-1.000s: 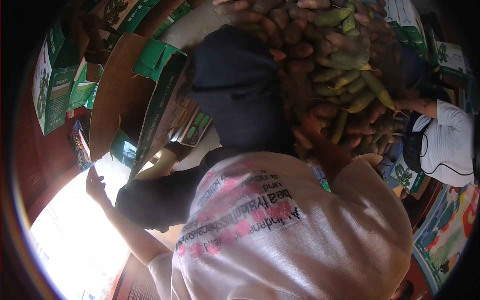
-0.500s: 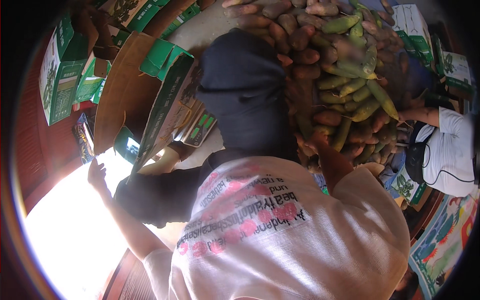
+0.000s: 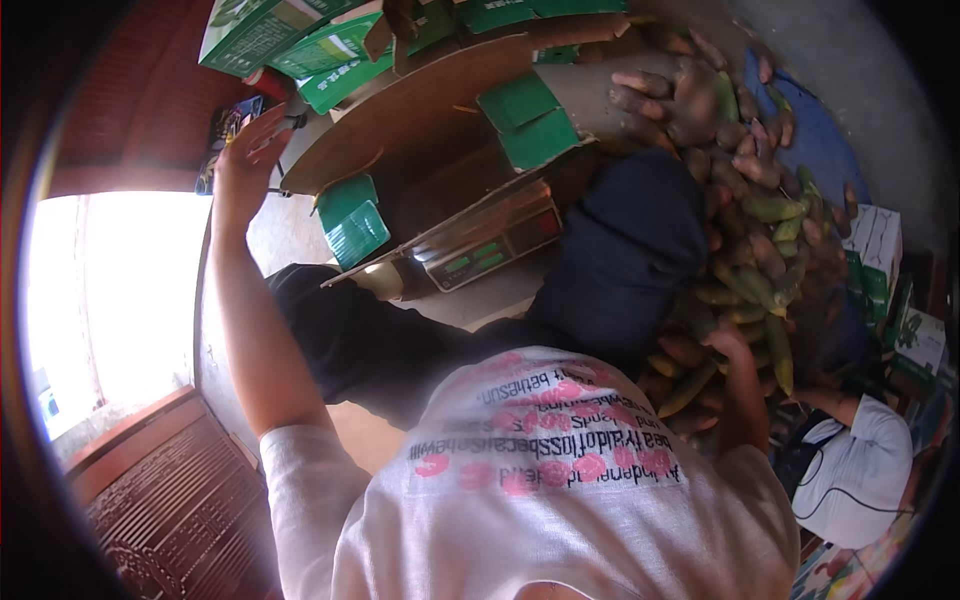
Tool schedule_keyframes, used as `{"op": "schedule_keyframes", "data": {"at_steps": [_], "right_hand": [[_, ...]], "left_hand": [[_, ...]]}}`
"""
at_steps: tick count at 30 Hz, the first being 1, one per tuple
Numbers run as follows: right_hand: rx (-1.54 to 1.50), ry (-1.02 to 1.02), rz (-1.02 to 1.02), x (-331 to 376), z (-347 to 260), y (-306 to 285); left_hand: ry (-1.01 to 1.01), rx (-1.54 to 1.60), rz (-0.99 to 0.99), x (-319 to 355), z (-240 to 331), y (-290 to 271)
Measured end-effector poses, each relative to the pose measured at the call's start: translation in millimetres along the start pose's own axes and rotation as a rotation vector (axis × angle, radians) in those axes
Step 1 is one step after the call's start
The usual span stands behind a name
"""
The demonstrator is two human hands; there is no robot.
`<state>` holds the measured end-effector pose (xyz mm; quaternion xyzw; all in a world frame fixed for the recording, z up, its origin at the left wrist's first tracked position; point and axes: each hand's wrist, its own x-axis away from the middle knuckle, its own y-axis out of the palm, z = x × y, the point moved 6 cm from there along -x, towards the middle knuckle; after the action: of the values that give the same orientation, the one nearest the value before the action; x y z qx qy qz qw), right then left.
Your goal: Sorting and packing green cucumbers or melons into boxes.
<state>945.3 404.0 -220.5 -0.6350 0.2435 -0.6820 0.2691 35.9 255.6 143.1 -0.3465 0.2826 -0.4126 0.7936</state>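
Observation:
My left hand (image 3: 248, 160) is raised beside the left end of an open cardboard carton (image 3: 410, 120), its fingers apart and nothing seen in them. On the right, my right hand (image 3: 730, 343) is at the near edge of a heap of long radishes, some green and some reddish-brown. Its fingers close around the end of a dark radish (image 3: 699, 318), partly hidden by the heap. Close by lies a long green radish (image 3: 779, 355). The carton's green flaps (image 3: 530, 120) stand open over a digital scale (image 3: 480, 262).
Several green-and-white cartons (image 3: 290, 40) stand at the far left, with more cartons (image 3: 875, 250) at the right. A co-worker in a white shirt (image 3: 855, 475) reaches toward the heap from the right. A blue sheet (image 3: 815, 125) lies beyond it. A carved wooden panel (image 3: 170, 500) is at lower left.
The view has swung left, so the carton and heap sit further right. My left hand has risen from low beside the carton to its left end. My right hand stays at the heap.

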Motion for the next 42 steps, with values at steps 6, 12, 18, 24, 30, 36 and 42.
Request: {"op": "schedule_keyframes", "data": {"at_steps": [6,12,18,24,30,36,42], "right_hand": [[-0.341,-0.391,0.447,132.5,-171.6,-278.0],[0.095,-0.982,0.628,297.2,-423.5,-390.2],[0.814,-1.256,0.340,311.6,-649.3,-300.5],[1.298,-1.051,-0.185,203.2,-754.8,-136.2],[1.208,-1.118,-0.308,127.3,-761.6,-56.4],[0.993,-1.402,-0.487,183.2,-772.9,-102.0],[0.186,-1.604,-0.115,323.5,-707.5,-297.8]], "left_hand": [[0.076,-0.157,-0.303,4.4,12.0,25.6],[0.063,-0.115,-0.328,-4.5,-4.6,44.6],[-0.068,-0.159,-0.317,12.1,-12.8,35.6],[-0.020,-0.147,-0.280,21.1,-14.5,32.3],[-0.022,-0.145,-0.322,21.8,-7.7,30.4],[-0.023,-0.151,-0.310,24.0,-18.5,28.1],[0.006,-0.172,-0.335,23.3,-11.0,36.3]]}}
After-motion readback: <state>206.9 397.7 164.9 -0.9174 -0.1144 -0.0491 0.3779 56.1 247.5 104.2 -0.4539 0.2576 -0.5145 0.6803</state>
